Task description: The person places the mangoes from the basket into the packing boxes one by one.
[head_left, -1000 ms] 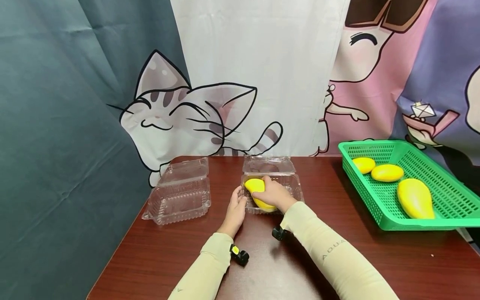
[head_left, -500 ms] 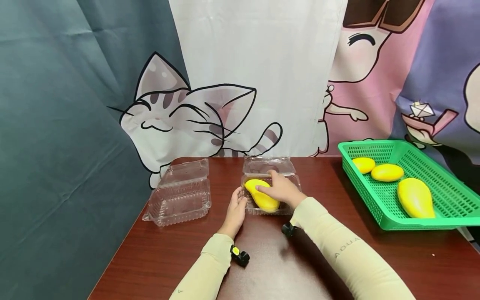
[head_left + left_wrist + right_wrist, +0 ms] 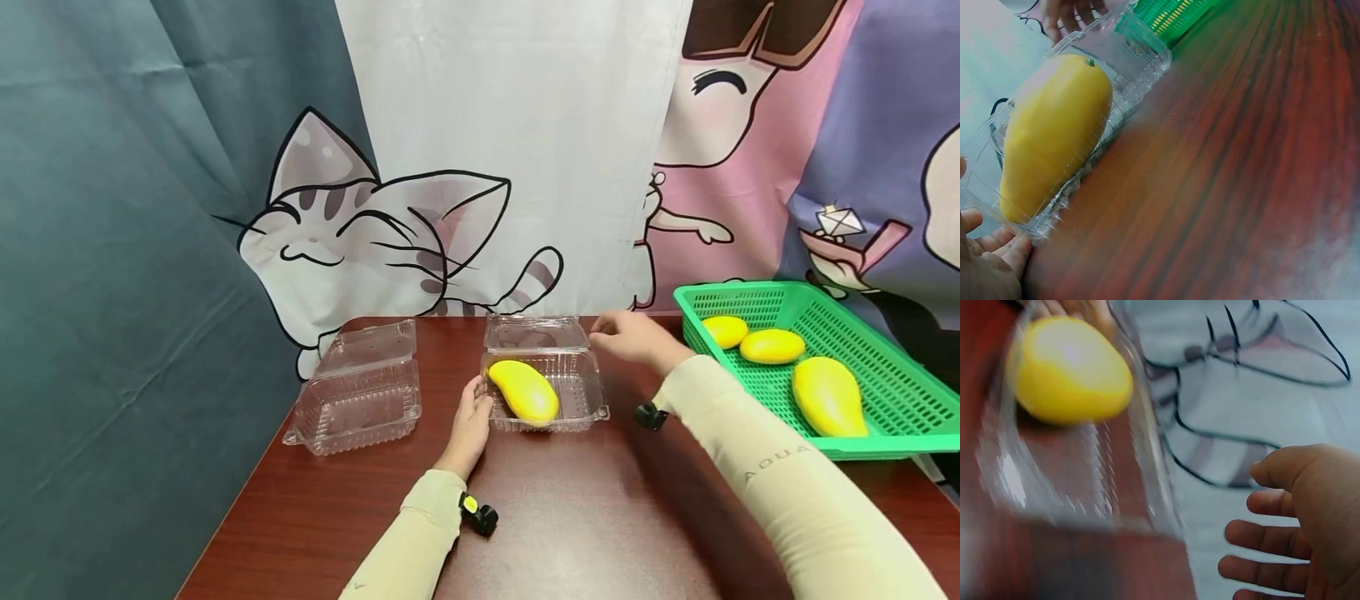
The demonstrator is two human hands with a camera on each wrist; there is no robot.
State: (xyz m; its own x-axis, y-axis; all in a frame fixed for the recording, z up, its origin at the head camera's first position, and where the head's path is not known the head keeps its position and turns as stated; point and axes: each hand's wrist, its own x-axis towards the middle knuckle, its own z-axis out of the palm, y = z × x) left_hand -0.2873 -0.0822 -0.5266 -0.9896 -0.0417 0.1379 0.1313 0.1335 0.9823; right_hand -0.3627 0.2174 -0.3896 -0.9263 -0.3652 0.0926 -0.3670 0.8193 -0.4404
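A yellow mango (image 3: 525,392) lies in the left part of an opened clear plastic clamshell box (image 3: 581,396). Its small green stem spot shows in the left wrist view. My left hand (image 3: 470,421) rests against the box's left side, the fingers extended along the wall; in the left wrist view its fingertips (image 3: 1013,250) touch the corner. To the right of the lid, my right hand (image 3: 637,337) is in the air and holds nothing. Its fingers (image 3: 1266,540) look loosely spread in the right wrist view, apart from the box.
A second opened clear clamshell box (image 3: 360,400) stands on the left of the brown table (image 3: 555,517). At the right is a green plastic basket (image 3: 892,442) with three mangoes (image 3: 828,396) in it. A cartoon curtain (image 3: 585,125) hangs behind.
My right hand has let go of the mango, leaving it in the box, and has moved away to the right toward the green basket. My left hand has stayed at the box.
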